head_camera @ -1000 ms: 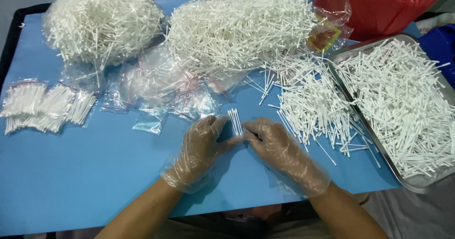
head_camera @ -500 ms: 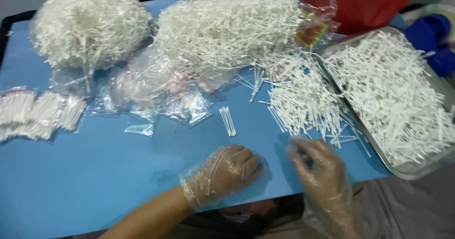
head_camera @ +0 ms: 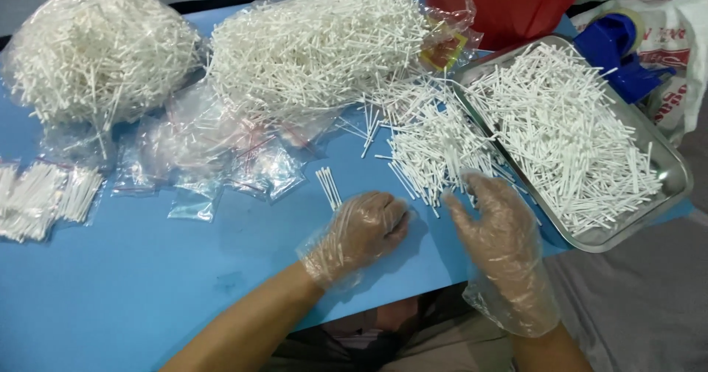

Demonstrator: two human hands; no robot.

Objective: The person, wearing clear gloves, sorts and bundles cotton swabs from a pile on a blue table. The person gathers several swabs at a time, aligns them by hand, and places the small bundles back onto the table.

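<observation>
Both my hands wear thin clear plastic gloves. My left hand (head_camera: 363, 230) rests on the blue table (head_camera: 147, 283) with its fingers curled in; nothing shows inside it. A small neat bunch of white sticks (head_camera: 328, 187) lies just beyond it, apart from the hand. My right hand (head_camera: 495, 224) is spread open, its fingertips at the near edge of a loose pile of white sticks (head_camera: 435, 147). It grips nothing.
A metal tray (head_camera: 649, 217) full of white sticks sits at the right. Two big bags of sticks (head_camera: 96, 47) (head_camera: 317, 40) lie at the back, empty small clear bags (head_camera: 221, 158) in the middle, filled small bags (head_camera: 37, 199) at far left, a red bag (head_camera: 516, 3) behind.
My hands let go of the small stick bunch and drew back toward me. My right hand then moved out to the loose pile; the left stayed curled near the bunch.
</observation>
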